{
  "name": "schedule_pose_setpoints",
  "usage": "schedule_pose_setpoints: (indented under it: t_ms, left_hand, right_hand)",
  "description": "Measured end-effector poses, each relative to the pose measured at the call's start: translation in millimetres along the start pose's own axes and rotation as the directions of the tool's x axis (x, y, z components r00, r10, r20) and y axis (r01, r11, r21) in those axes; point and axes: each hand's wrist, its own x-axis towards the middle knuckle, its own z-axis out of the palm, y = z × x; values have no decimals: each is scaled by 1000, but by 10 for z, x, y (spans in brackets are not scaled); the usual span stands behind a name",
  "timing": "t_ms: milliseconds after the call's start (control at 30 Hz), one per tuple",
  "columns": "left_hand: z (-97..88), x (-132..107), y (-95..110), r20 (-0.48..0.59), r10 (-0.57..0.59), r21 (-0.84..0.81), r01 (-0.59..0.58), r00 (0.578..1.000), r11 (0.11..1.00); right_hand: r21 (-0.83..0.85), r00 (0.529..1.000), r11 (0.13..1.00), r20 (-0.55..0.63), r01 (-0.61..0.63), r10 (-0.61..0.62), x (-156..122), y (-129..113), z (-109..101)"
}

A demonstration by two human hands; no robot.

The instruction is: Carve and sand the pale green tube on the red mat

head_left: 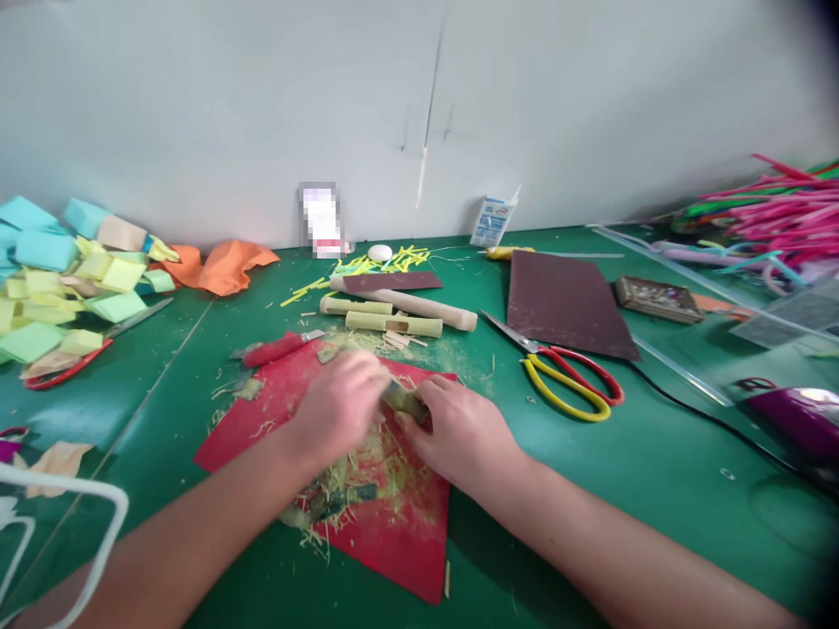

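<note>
My right hand [467, 428] pinches a short dark-green bamboo piece [403, 400] above a red sheet [419, 546]. At the other end of that piece is my left hand [344, 397], blurred by motion, with its fingers curled closed. Whatever it grips is hidden. Bamboo shavings [386, 463] cover the middle of the sheet, and a dark bamboo offcut [357, 495] lies among them. Just beyond my left hand rests a red-handled craft knife [279, 349]. Peeled bamboo tubes [393, 324] lie behind, one with a notch cut in it.
Scissors [564, 376] and dark sandpaper [567, 301] lie on the right, near a purple device [796, 424] with a black cable. Folded paper blocks [58, 271] crowd the left beside an orange cloth [226, 265]. A white frame [118, 515] stands near left.
</note>
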Motion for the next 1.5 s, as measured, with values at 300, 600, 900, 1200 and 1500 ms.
schedule_pose_setpoints:
  t_ms: [300, 600, 900, 1200, 1500]
  left_hand:
    - [18, 9, 54, -1, 7, -33, -7, 1000, 999]
    - [-160, -83, -523, -285, -301, 18, 319, 910, 948]
    - [-170, -92, -382, -271, -242, -18, 246, 932, 969]
    - [-114, -72, -385, -208, -246, -29, 245, 947, 969]
    - [-29, -28, -384, -92, -138, 11, 140, 986, 990]
  right_hand:
    - [-10, 1000, 1000, 2, 12, -12, -4, 6, 14]
    - [-2, 999, 1000, -35, 25, -25, 11, 19, 1]
    - [-38, 997, 998, -56, 49, -51, 44, 29, -28]
    - [-31, 995, 997, -75, 65, -67, 62, 82, 10]
    - [39, 996, 998, -81, 45, -42, 34, 20, -20]
